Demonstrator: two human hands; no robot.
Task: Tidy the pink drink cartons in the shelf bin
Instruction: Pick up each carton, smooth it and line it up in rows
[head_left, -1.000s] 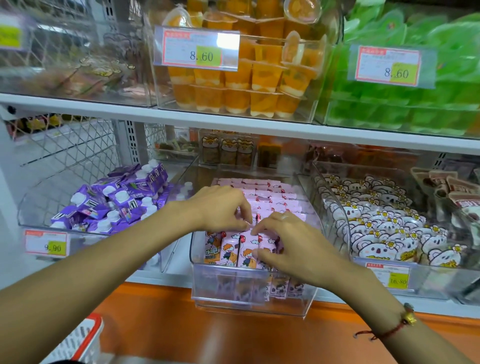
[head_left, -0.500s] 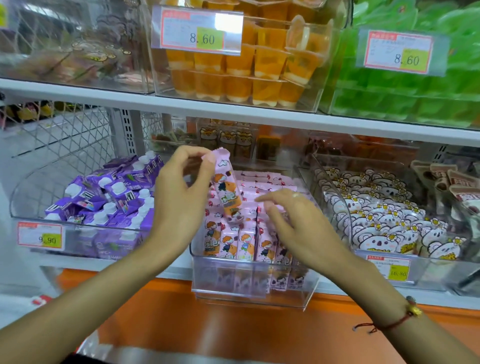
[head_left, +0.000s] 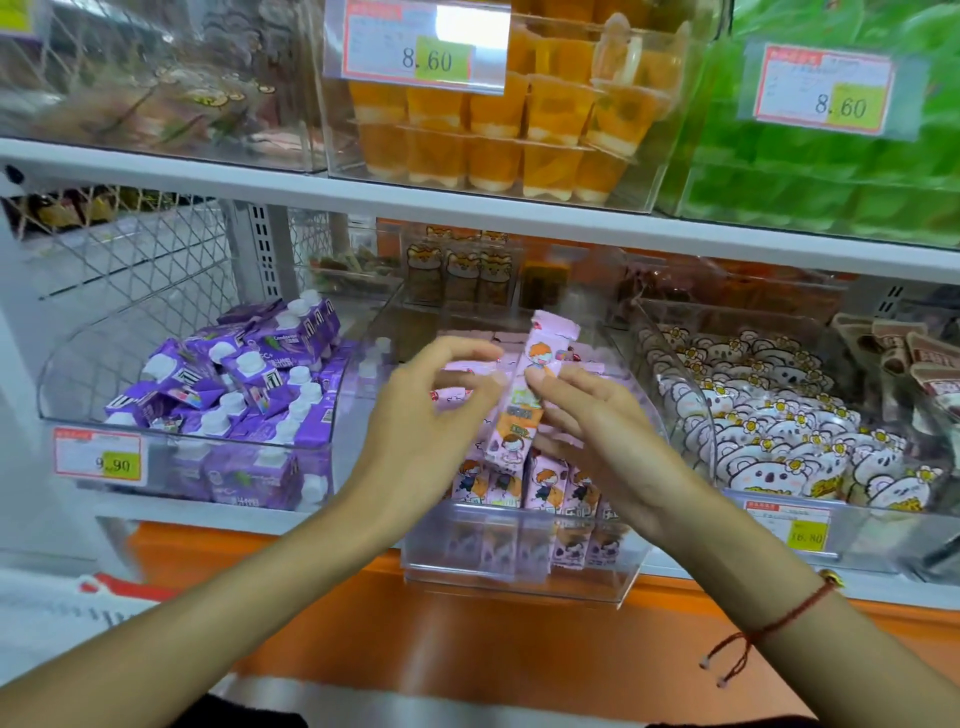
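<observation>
— What does the lower shelf (head_left: 208, 519) carry?

— Three clear bins side by side. At nine o'clock a curved bin (head_left: 67, 364) holds purple cartons (head_left: 244, 374) with white caps. At the centre the clear shelf bin (head_left: 519, 577) juts past the shelf edge, with pink drink cartons (head_left: 540, 483) upright in rows. At three o'clock a bin (head_left: 675, 364) holds koala-print packets (head_left: 779, 436).

— And the upper shelf (head_left: 467, 208)?

— At twelve o'clock, a clear box (head_left: 670, 130) of orange jelly cups (head_left: 493, 150); at two o'clock, a box of green packs (head_left: 831, 182).

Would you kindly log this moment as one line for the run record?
left hand: open beside raised carton | right hand: fingers on raised pink carton | clear bin: front row of cartons upright
</observation>
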